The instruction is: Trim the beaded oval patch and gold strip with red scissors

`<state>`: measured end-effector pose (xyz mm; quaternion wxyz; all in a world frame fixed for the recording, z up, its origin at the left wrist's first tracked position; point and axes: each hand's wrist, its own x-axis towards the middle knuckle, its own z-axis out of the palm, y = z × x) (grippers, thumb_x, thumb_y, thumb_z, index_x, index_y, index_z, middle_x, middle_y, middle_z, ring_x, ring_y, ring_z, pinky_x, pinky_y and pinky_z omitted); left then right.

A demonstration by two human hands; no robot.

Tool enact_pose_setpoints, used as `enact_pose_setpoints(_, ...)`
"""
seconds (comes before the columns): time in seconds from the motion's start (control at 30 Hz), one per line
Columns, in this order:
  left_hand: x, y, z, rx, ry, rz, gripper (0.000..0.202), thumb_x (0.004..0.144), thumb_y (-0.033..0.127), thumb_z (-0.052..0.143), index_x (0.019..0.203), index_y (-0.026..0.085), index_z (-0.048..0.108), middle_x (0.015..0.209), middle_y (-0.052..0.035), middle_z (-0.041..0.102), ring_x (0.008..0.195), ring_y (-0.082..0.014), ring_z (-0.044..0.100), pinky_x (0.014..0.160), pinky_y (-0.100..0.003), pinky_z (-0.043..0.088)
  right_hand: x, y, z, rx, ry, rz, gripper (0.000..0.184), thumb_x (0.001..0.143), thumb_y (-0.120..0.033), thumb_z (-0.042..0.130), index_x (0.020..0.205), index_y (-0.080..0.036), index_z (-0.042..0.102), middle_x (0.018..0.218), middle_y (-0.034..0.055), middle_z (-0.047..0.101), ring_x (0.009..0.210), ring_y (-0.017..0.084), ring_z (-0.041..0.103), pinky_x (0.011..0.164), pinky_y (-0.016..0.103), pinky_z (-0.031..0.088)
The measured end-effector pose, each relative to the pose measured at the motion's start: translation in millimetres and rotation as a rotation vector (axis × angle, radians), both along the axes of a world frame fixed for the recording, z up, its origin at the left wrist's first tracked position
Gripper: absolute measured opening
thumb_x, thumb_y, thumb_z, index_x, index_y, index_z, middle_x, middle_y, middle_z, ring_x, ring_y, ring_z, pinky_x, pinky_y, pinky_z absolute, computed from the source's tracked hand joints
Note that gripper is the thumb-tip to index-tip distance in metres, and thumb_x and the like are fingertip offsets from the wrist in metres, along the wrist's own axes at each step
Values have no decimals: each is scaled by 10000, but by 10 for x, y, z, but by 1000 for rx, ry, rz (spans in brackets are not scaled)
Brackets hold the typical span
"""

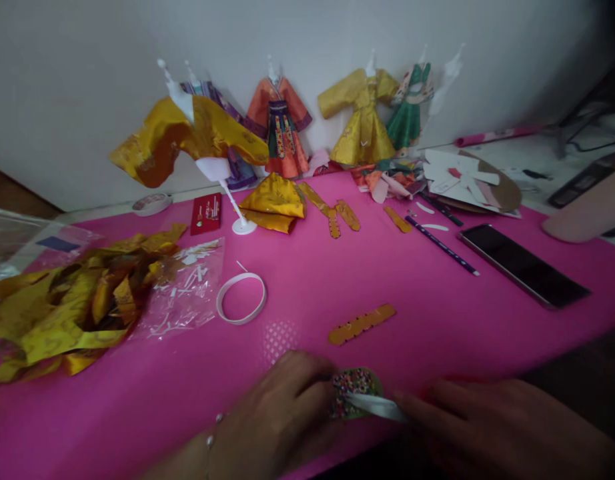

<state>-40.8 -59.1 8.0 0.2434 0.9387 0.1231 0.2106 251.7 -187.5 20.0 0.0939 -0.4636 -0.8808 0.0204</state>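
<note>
My left hand, a bracelet at its wrist, is closed at the left edge of a small container of multicoloured beads; its fingertips are partly hidden. From the right, my right hand grips slim white tweezers, whose tip reaches in among the beads. Both hands are blurred and low in the view. Just beyond the container lies a gold fabric strip with small dark dots along its edges. Further back are more gold cut pieces and a folded gold cloth.
Miniature dresses on stands, one orange-red and one yellow, line the wall. A gold jacket hangs on a nearer stand. Gold scraps and a white tape ring lie left; a pen and phone right.
</note>
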Motion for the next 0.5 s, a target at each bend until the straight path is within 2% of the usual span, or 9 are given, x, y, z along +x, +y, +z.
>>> enact_pose_setpoints(0.2,8,6,-10,-2,20,0,140,1106,223,655,1236,198,699,1182,-111,770,997,-237,731,839,-325,659,-20,12,43,65,29,-15,570,784,-15,458,1293,-239,581,697,-92,675,415,130,633,374,359,310)
enact_pose_setpoints(0.33,7,16,-5,2,39,-8,226,1112,207,642,1334,202,682,1262,-129,756,1056,-247,738,887,-348,667,-19,0,53,82,31,-18,516,845,-25,427,1284,-241,591,678,-95,661,393,124,616,367,355,308)
enact_pose_setpoints(0.5,0,17,-28,-24,32,-2,256,1087,165,659,1340,200,671,1236,-118,756,1053,-252,731,883,-352,674,4,1,101,72,44,-13,494,888,-21,397,1288,-222,606,683,-92,659,418,125,629,375,346,323)
